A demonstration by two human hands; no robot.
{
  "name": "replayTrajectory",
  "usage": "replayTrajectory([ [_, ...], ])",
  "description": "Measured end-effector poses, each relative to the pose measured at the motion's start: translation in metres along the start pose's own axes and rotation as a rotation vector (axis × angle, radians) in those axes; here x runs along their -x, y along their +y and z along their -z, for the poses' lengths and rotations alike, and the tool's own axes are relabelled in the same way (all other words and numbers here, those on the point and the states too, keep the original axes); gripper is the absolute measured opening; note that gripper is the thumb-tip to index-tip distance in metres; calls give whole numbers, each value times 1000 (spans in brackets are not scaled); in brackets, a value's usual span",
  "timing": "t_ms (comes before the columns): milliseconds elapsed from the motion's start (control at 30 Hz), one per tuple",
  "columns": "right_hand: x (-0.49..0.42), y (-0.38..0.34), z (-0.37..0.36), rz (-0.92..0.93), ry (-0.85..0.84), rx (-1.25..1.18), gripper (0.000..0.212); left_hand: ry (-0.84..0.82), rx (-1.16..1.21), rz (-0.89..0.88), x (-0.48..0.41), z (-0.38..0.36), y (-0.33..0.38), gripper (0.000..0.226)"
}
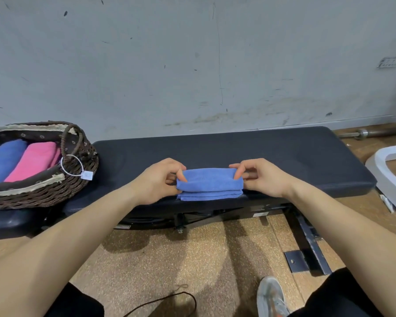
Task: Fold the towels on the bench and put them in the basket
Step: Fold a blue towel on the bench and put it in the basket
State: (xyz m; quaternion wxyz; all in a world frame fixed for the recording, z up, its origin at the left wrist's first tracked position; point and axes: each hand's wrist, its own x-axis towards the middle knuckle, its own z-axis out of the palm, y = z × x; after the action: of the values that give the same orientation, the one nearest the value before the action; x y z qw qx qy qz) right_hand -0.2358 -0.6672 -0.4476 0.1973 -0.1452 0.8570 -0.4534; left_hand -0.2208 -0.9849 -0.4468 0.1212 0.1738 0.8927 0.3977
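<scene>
A blue towel (209, 184), folded into a small thick rectangle, lies at the front edge of the black padded bench (284, 156). My left hand (160, 179) pinches its left end and my right hand (261, 177) pinches its right end, thumbs and fingers curled over the top fold. The brown wicker basket (55, 193) stands on the bench's left end. Inside it lie a folded blue towel (6, 160) and a folded pink towel (36, 161) side by side.
A white tag (87, 175) hangs on a loop from the basket handle. A grey scuffed wall rises behind the bench. On the cork floor sit a white frame (389, 170) at right, a metal bar (375, 133), my shoe (270, 296) and a dark cord (169, 300).
</scene>
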Motion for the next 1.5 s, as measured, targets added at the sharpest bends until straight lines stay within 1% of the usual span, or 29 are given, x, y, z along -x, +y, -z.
replayTrajectory([
  [67,2,-4,-3,-28,24,42,27,-13,-105,-27,4,0,-2,31],
  [133,2,-11,-10,-49,98,114,16,-27,-199,-56,7,-1,1,32],
  [167,1,-16,-14,-51,145,167,22,-39,-230,-60,8,-1,2,29],
  [233,-3,-22,-27,-60,257,278,50,-55,-278,-44,9,-2,6,21],
  [267,-5,-25,-35,-67,317,334,55,-50,-304,-33,8,-2,7,17],
  [300,-7,-27,-44,-74,366,385,55,-36,-330,-23,7,-3,8,16],
  [367,-10,-26,-59,-81,423,490,53,9,-376,0,3,-6,12,22],
  [433,-9,-21,-69,-62,447,569,47,60,-396,46,-2,-9,18,34],
  [500,-7,-17,-72,-32,463,618,44,122,-390,132,-9,-15,30,48],
  [533,-6,-16,-74,-22,472,637,43,158,-428,174,-13,-18,37,56],
  [600,-7,-15,-75,-7,495,658,42,218,-639,197,-21,-23,54,68],
  [667,-9,-14,-77,-4,512,682,42,260,-799,180,-31,-26,67,65],
  [733,-11,-14,-78,1,522,702,41,281,-789,195,-43,-28,71,55],
  [800,-10,-14,-79,-5,520,711,40,285,-676,250,-53,-37,65,45],
  [833,-9,-14,-79,-8,516,706,40,271,-642,282,-55,-44,59,44],
  [900,-7,-16,-78,-13,500,672,41,244,-682,313,-54,-61,45,48],
  [967,-5,-21,-73,-38,461,580,41,278,-739,286,-49,-72,34,49],
  [1033,-4,-29,-66,-91,450,502,36,304,-752,262,-48,-76,30,45],
  [1067,-3,-34,-63,-95,483,526,30,305,-749,260,-48,-78,30,43],
  [1133,-5,-44,-62,-43,641,679,19,315,-732,257,-49,-80,31,41],
  [1200,-12,-53,-65,-16,759,724,18,342,-722,257,-49,-82,32,42],
  [1233,-16,-56,-67,-30,757,699,20,356,-733,245,-48,-84,31,44],
  [1300,-26,-58,-73,-97,679,661,28,383,-756,224,-46,-86,32,50],
  [1367,-34,-53,-77,-158,613,680,34,402,-770,213,-45,-88,30,56],
  [1500,-37,-35,-82,-211,555,755,43,431,-801,224,-43,-89,23,47],
])
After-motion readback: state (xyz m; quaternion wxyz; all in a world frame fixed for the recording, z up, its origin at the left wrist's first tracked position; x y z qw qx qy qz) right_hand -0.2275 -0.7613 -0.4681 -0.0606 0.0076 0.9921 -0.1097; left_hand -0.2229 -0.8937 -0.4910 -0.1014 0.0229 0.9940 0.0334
